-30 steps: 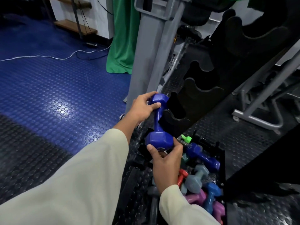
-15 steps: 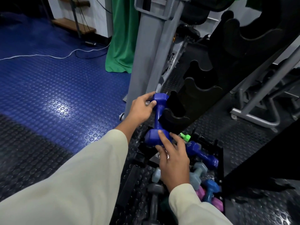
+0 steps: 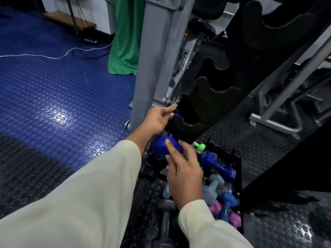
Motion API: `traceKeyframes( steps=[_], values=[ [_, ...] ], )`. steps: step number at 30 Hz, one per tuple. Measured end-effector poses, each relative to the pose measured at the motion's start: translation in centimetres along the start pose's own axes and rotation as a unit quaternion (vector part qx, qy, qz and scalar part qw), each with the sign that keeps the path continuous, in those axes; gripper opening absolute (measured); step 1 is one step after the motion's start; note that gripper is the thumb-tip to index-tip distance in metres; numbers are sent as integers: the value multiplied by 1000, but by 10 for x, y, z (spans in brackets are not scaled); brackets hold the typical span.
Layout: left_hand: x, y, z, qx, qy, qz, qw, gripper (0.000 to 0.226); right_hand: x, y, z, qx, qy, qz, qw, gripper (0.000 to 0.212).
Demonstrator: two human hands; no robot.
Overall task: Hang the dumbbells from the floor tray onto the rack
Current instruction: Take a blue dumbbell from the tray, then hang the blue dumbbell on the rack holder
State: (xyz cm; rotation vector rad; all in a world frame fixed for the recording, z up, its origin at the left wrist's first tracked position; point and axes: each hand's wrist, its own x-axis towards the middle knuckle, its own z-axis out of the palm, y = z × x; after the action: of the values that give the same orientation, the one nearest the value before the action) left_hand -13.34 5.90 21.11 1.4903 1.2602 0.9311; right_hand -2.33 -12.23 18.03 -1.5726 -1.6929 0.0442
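Note:
A dark blue dumbbell [image 3: 163, 148] lies with its handle in the lowest cradle [image 3: 186, 126] of the black rack [image 3: 216, 97]. My left hand [image 3: 156, 119] grips its far head, which is mostly hidden behind the fingers and the cradle. My right hand [image 3: 184, 169] rests straight fingers on its near head. Below them the black floor tray [image 3: 239, 178] holds several small dumbbells: another blue one [image 3: 217, 163], a grey-blue one [image 3: 213, 187], a green one [image 3: 199, 145], purple ones [image 3: 234, 220] and a grey one [image 3: 166, 206].
Higher rack cradles [image 3: 216, 85] hold nothing. A grey machine post [image 3: 152, 56] stands just left of the rack, and a grey metal frame [image 3: 279, 111] stands to the right. A green cloth [image 3: 125, 42] hangs behind. A white cable [image 3: 53, 57] crosses the blue studded floor.
The blue dumbbell moved right and down into the lowest cradle. My right hand shifted from cupping its near head from below to laying straight fingers on it.

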Motion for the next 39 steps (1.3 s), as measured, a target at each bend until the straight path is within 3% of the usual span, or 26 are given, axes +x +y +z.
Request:
traceKeyframes(
  steps=[5,12,17,20,26,33,36,39],
  values=[
    [-7,-3,-2,6,-32,18,999,46,-14,15,14,10,36,-20,999,44],
    [-19,10,-1,-69,-65,-33,995,50,-12,19,9,62,44,-35,997,44],
    [-27,15,-5,-18,-77,-39,996,47,-1,25,-9,73,-11,-50,996,43],
    [-42,10,-16,43,-63,-71,995,41,3,20,-26,56,-87,-19,994,48],
    [-82,16,-34,175,-5,-46,984,42,4,13,-63,-11,-234,25,972,65],
    [-140,48,-37,253,-7,-39,967,51,-11,24,-99,-47,-228,105,967,65],
    [-167,57,-31,265,-77,-86,957,63,-21,24,-116,-51,-227,112,966,63],
    [-187,53,-24,333,-205,-148,908,76,-35,25,-133,-56,-236,125,962,63]
  ],
)
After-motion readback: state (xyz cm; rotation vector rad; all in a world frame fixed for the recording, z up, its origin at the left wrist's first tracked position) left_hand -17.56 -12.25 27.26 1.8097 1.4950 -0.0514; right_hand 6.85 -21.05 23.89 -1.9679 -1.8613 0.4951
